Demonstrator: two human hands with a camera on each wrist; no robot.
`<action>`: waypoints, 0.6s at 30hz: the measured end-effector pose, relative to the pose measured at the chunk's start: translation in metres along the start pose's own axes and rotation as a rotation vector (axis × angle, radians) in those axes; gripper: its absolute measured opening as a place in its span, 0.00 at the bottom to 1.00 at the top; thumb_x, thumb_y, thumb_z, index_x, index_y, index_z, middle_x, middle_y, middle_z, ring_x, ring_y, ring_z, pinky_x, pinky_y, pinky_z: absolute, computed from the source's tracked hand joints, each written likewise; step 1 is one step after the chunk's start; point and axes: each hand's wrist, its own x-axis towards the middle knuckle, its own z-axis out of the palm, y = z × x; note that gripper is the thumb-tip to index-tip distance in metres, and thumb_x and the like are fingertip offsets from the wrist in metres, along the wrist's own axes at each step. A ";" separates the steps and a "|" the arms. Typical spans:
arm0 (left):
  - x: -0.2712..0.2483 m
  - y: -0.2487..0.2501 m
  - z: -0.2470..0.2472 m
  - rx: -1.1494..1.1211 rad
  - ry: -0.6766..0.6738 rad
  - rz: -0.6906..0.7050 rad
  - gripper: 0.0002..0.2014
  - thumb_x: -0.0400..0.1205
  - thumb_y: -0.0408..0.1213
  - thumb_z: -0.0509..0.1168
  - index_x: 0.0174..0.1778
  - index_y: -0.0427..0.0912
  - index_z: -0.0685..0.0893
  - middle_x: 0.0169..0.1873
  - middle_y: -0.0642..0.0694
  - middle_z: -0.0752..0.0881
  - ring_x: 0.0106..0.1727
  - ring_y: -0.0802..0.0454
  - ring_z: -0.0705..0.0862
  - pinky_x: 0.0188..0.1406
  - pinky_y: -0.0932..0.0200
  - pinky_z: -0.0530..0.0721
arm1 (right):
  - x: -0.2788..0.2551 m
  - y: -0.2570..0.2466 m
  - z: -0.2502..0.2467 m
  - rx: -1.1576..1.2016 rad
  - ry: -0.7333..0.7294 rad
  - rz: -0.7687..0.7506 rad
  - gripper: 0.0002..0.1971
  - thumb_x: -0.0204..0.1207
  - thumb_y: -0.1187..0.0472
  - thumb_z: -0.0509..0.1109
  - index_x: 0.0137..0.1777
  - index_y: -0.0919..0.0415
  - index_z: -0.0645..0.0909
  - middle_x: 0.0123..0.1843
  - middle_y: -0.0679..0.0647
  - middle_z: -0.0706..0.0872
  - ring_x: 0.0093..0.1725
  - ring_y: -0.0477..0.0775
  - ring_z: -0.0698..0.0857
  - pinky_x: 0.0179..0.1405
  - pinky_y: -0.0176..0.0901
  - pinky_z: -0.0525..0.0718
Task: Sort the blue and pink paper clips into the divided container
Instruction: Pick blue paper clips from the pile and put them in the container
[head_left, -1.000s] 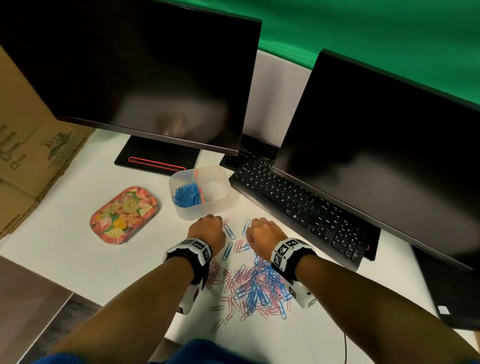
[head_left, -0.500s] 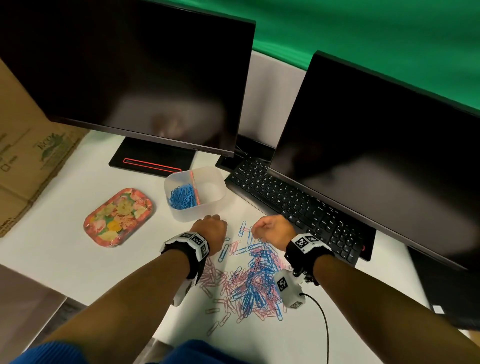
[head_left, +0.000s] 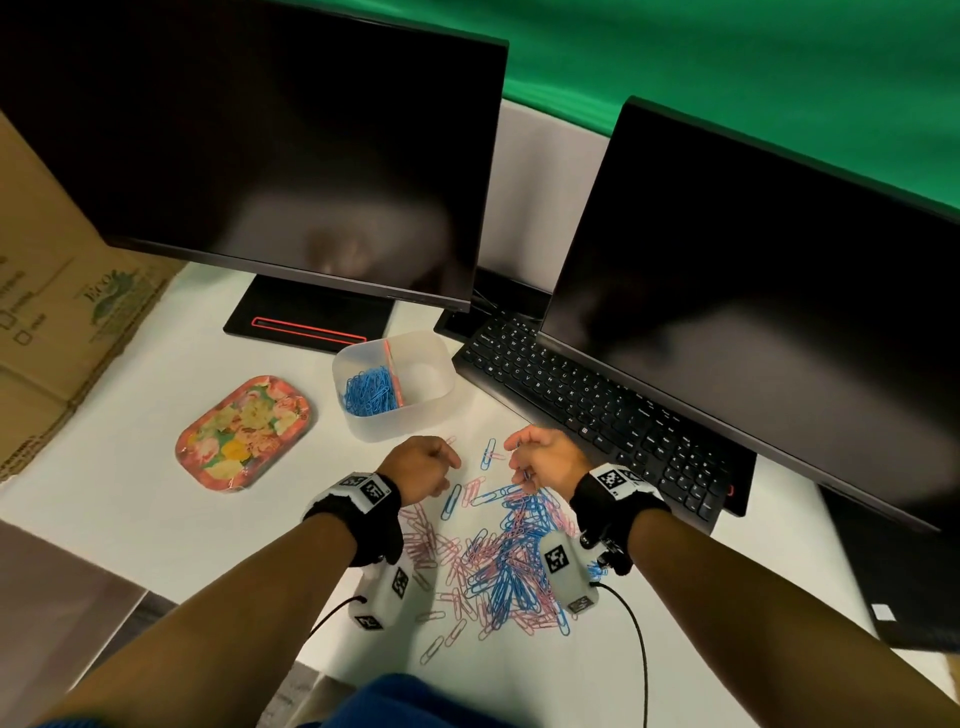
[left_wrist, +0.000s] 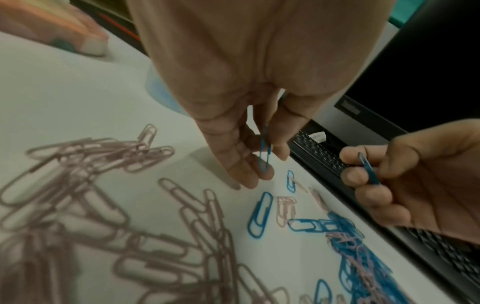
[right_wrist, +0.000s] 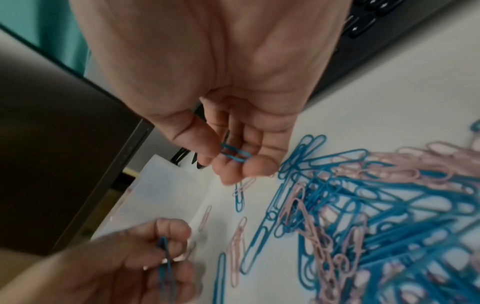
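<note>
A mixed pile of blue and pink paper clips (head_left: 511, 564) lies on the white desk in front of me. The translucent divided container (head_left: 395, 384) stands just beyond it, with blue clips (head_left: 368, 392) in its left compartment and nothing visible in its right one. My left hand (head_left: 421, 467) hovers near the container's front wall and pinches a blue clip (left_wrist: 265, 153) between thumb and fingers. My right hand (head_left: 543, 460) is raised over the far edge of the pile and pinches another blue clip (right_wrist: 235, 154).
A black keyboard (head_left: 597, 410) runs along the right of the pile, under the right monitor (head_left: 753, 291). A left monitor (head_left: 260, 145) stands behind the container. A floral tin tray (head_left: 244, 434) lies to the left, and a cardboard box (head_left: 57, 322) at the far left.
My right hand has lifted off the pile, moved slightly right and turned, now holding a blue clip. My left hand has stayed near the container's front.
</note>
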 end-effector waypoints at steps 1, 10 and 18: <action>-0.001 0.002 0.001 -0.057 0.008 -0.028 0.14 0.79 0.25 0.53 0.39 0.41 0.83 0.31 0.42 0.83 0.33 0.50 0.84 0.46 0.53 0.86 | 0.001 0.002 0.002 -0.097 -0.012 -0.015 0.13 0.76 0.75 0.60 0.40 0.58 0.81 0.32 0.55 0.80 0.26 0.48 0.78 0.22 0.36 0.76; -0.006 -0.003 0.023 0.602 0.057 0.088 0.07 0.74 0.39 0.69 0.47 0.44 0.82 0.47 0.46 0.85 0.51 0.46 0.84 0.46 0.57 0.81 | -0.006 0.017 0.026 -1.144 0.010 -0.308 0.12 0.76 0.59 0.70 0.59 0.51 0.82 0.62 0.48 0.80 0.60 0.53 0.81 0.59 0.45 0.80; 0.000 -0.013 0.035 0.815 0.087 0.007 0.12 0.79 0.39 0.64 0.57 0.40 0.82 0.58 0.40 0.84 0.59 0.40 0.85 0.54 0.50 0.84 | 0.001 0.016 0.039 -1.245 0.016 -0.257 0.08 0.76 0.63 0.64 0.52 0.58 0.83 0.57 0.55 0.79 0.58 0.60 0.82 0.57 0.51 0.84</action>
